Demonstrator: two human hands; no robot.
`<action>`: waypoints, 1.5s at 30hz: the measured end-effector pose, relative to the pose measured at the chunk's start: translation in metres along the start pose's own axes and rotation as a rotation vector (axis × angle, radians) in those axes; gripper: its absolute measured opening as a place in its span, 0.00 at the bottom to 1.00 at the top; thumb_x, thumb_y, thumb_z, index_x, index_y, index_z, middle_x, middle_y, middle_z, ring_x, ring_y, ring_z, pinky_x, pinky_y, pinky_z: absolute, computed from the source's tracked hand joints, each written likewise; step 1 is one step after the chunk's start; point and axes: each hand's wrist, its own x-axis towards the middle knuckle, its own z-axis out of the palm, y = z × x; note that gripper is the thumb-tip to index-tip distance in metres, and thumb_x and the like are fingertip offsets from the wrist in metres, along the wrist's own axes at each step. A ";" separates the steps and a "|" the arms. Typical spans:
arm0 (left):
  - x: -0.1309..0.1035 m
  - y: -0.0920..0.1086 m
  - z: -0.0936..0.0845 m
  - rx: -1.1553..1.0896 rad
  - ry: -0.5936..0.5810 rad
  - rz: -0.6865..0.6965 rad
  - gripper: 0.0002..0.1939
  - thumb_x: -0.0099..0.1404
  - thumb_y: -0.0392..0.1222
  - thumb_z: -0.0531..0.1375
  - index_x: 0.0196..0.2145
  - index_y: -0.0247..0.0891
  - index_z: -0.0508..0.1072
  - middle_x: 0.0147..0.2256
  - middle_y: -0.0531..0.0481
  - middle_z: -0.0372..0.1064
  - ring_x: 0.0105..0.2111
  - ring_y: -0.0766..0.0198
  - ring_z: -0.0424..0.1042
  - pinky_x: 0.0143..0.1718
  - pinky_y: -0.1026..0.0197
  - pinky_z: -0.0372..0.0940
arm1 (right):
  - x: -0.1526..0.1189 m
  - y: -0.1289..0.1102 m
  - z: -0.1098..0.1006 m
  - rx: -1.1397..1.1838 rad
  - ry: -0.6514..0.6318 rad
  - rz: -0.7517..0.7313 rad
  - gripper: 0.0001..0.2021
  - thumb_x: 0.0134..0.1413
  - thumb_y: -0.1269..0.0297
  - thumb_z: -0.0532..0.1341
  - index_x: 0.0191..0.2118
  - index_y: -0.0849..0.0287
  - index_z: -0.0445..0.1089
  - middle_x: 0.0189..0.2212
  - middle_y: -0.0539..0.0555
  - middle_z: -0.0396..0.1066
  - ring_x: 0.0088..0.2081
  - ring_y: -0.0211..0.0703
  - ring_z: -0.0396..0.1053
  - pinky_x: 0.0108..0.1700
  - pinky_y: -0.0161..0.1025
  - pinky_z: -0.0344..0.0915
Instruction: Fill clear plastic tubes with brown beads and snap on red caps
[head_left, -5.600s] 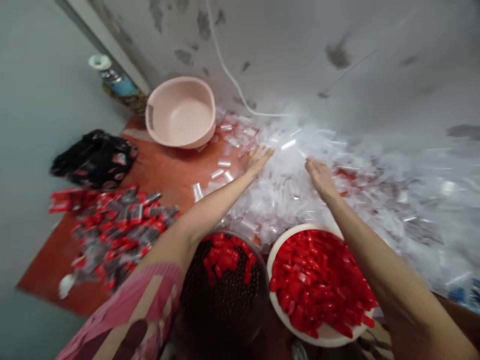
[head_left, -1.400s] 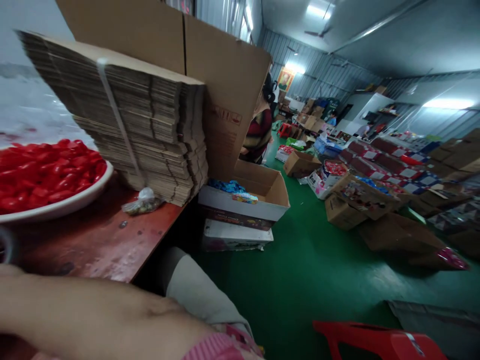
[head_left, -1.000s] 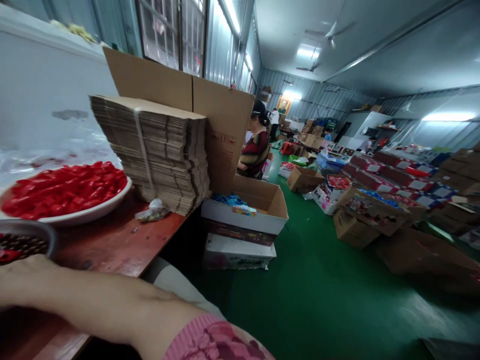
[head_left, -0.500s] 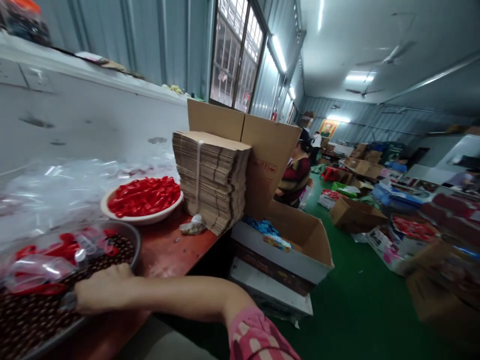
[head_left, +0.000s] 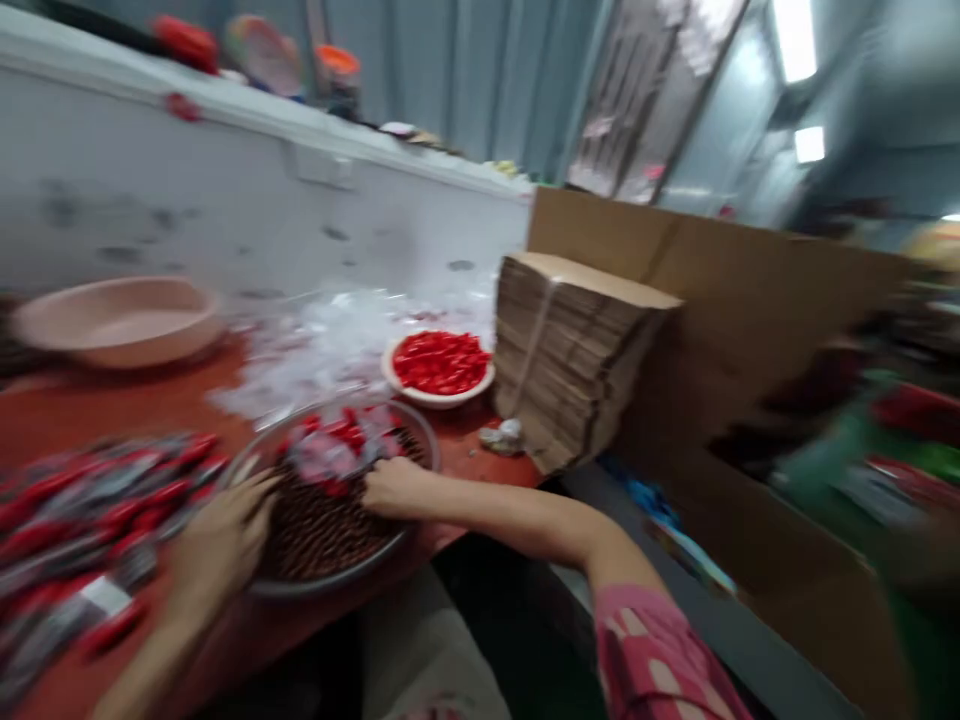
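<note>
A large round basin (head_left: 330, 585) holds many small dark brown balls, with red and clear plastic pieces (head_left: 330, 450) lying on top. My right hand (head_left: 397, 488) is over the basin's right side with its fingers curled; what they hold, if anything, is hidden. At the basin's left rim is my left hand (head_left: 229, 525), blurred, its fingers apart and nothing visible in them. Left of it lies a pile of filled packets with red ends (head_left: 97, 530). Behind the basin stands a white bowl of red pieces (head_left: 442, 370).
An empty pink basin (head_left: 127, 325) sits at the back left. Clear plastic bags (head_left: 315, 340) lie along the wall. Strapped flat cardboard (head_left: 577, 350) stands at the right, beside a large open carton (head_left: 750, 300). A ledge (head_left: 247, 110) holds small items.
The view has swung left, bringing my left hand, the packet pile and the pink basin into sight. My right hand is still at the basin, its fingers curled.
</note>
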 end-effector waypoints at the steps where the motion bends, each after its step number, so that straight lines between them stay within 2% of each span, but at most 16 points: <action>1: -0.005 -0.006 0.004 0.036 0.061 -0.034 0.13 0.60 0.41 0.49 0.36 0.50 0.71 0.43 0.68 0.71 0.47 0.61 0.68 0.50 0.48 0.61 | 0.008 -0.003 0.008 0.038 -0.010 -0.042 0.08 0.50 0.76 0.55 0.26 0.64 0.70 0.31 0.60 0.74 0.37 0.48 0.70 0.37 0.41 0.63; 3: -0.011 -0.016 0.011 0.082 0.074 -0.057 0.15 0.59 0.35 0.48 0.37 0.40 0.73 0.44 0.53 0.71 0.45 0.60 0.69 0.49 0.52 0.62 | 0.022 -0.009 0.024 0.128 -0.039 -0.118 0.06 0.44 0.78 0.57 0.26 0.65 0.70 0.29 0.61 0.74 0.33 0.48 0.70 0.35 0.40 0.63; 5: -0.013 -0.022 0.015 0.107 0.069 -0.059 0.17 0.58 0.30 0.47 0.40 0.35 0.72 0.46 0.46 0.70 0.46 0.61 0.68 0.51 0.54 0.61 | 0.031 -0.013 0.035 0.230 -0.045 -0.160 0.07 0.44 0.77 0.56 0.30 0.65 0.70 0.29 0.59 0.73 0.32 0.46 0.70 0.34 0.39 0.63; 8: -0.013 -0.027 0.015 0.119 0.078 -0.089 0.19 0.56 0.26 0.48 0.42 0.35 0.72 0.46 0.45 0.69 0.47 0.61 0.67 0.51 0.55 0.61 | 0.036 -0.010 0.038 0.387 -0.032 -0.177 0.10 0.48 0.73 0.55 0.39 0.64 0.66 0.35 0.56 0.72 0.36 0.42 0.69 0.37 0.37 0.63; 10: -0.015 -0.026 0.014 0.118 0.080 -0.099 0.21 0.56 0.24 0.48 0.43 0.36 0.71 0.47 0.46 0.69 0.48 0.61 0.66 0.53 0.53 0.58 | 0.034 -0.007 0.035 0.482 -0.041 -0.179 0.11 0.49 0.71 0.54 0.41 0.63 0.65 0.36 0.55 0.71 0.37 0.41 0.69 0.38 0.36 0.64; 14: -0.021 -0.017 0.006 0.006 0.094 -0.069 0.22 0.56 0.24 0.48 0.45 0.36 0.70 0.48 0.46 0.68 0.49 0.62 0.65 0.54 0.53 0.57 | 0.028 -0.010 0.028 1.044 -0.008 0.033 0.12 0.43 0.66 0.60 0.38 0.60 0.65 0.34 0.50 0.71 0.36 0.40 0.68 0.41 0.38 0.63; 16: -0.022 -0.008 -0.001 -0.125 0.092 -0.039 0.22 0.57 0.25 0.47 0.46 0.36 0.69 0.48 0.46 0.68 0.49 0.63 0.65 0.53 0.56 0.58 | 0.027 -0.014 0.026 1.223 0.041 0.106 0.13 0.41 0.65 0.63 0.36 0.59 0.66 0.32 0.49 0.70 0.35 0.39 0.67 0.40 0.38 0.62; 18: -0.022 0.004 -0.008 -0.261 0.051 -0.060 0.21 0.58 0.29 0.50 0.48 0.36 0.68 0.47 0.45 0.68 0.49 0.63 0.66 0.52 0.58 0.59 | 0.027 -0.018 0.023 1.287 0.103 0.138 0.12 0.39 0.63 0.64 0.34 0.59 0.66 0.30 0.48 0.70 0.33 0.39 0.67 0.39 0.37 0.62; 21: -0.022 0.017 -0.009 -0.488 -0.092 -0.174 0.21 0.55 0.34 0.55 0.49 0.34 0.68 0.46 0.44 0.69 0.46 0.59 0.68 0.50 0.58 0.60 | 0.026 -0.025 0.022 1.307 0.195 0.171 0.13 0.38 0.61 0.65 0.32 0.59 0.66 0.29 0.49 0.70 0.33 0.40 0.67 0.38 0.38 0.63; 23: -0.022 0.019 -0.004 -0.682 -0.160 -0.237 0.21 0.54 0.36 0.57 0.47 0.31 0.69 0.44 0.43 0.71 0.44 0.57 0.69 0.47 0.58 0.62 | 0.024 -0.028 0.022 1.286 0.240 0.168 0.14 0.38 0.60 0.66 0.33 0.59 0.66 0.30 0.50 0.71 0.33 0.42 0.68 0.38 0.39 0.64; 27: -0.025 0.015 0.008 -1.020 -0.209 -0.356 0.17 0.53 0.37 0.58 0.42 0.30 0.72 0.38 0.44 0.72 0.37 0.59 0.71 0.35 0.61 0.66 | 0.017 -0.028 0.023 1.166 0.273 0.127 0.16 0.39 0.59 0.66 0.36 0.58 0.65 0.32 0.51 0.71 0.35 0.42 0.68 0.40 0.40 0.64; 33: -0.027 0.016 0.008 -1.227 -0.188 -0.476 0.20 0.46 0.33 0.62 0.40 0.32 0.72 0.37 0.44 0.71 0.35 0.62 0.69 0.33 0.62 0.65 | 0.000 -0.009 0.011 1.011 0.359 0.071 0.17 0.48 0.57 0.59 0.44 0.57 0.62 0.35 0.53 0.72 0.34 0.41 0.70 0.36 0.39 0.66; 36: -0.027 0.017 0.008 -1.204 -0.170 -0.470 0.21 0.44 0.32 0.62 0.40 0.32 0.73 0.37 0.45 0.71 0.35 0.62 0.69 0.35 0.60 0.65 | -0.002 -0.002 0.006 0.468 0.221 0.092 0.12 0.54 0.62 0.52 0.42 0.58 0.66 0.36 0.56 0.72 0.37 0.43 0.70 0.40 0.39 0.64; 38: -0.027 0.017 0.009 -1.147 -0.156 -0.455 0.21 0.44 0.32 0.62 0.40 0.33 0.73 0.36 0.45 0.71 0.34 0.61 0.69 0.36 0.59 0.65 | 0.002 -0.002 0.007 0.140 0.048 0.112 0.09 0.50 0.67 0.55 0.36 0.60 0.70 0.33 0.58 0.73 0.37 0.46 0.70 0.40 0.40 0.63; 41: -0.027 0.016 0.011 -1.040 -0.137 -0.416 0.19 0.45 0.32 0.62 0.38 0.32 0.74 0.33 0.47 0.72 0.33 0.62 0.69 0.37 0.59 0.64 | 0.012 -0.009 0.014 0.034 -0.106 0.104 0.04 0.38 0.74 0.61 0.25 0.62 0.72 0.26 0.58 0.73 0.32 0.47 0.71 0.34 0.37 0.62; 45: -0.027 0.014 0.011 -1.002 -0.126 -0.376 0.17 0.46 0.32 0.61 0.37 0.32 0.74 0.33 0.47 0.72 0.33 0.63 0.69 0.39 0.60 0.63 | 0.017 -0.015 0.024 0.008 -0.156 0.068 0.07 0.41 0.75 0.58 0.25 0.62 0.72 0.25 0.58 0.73 0.31 0.44 0.70 0.33 0.34 0.60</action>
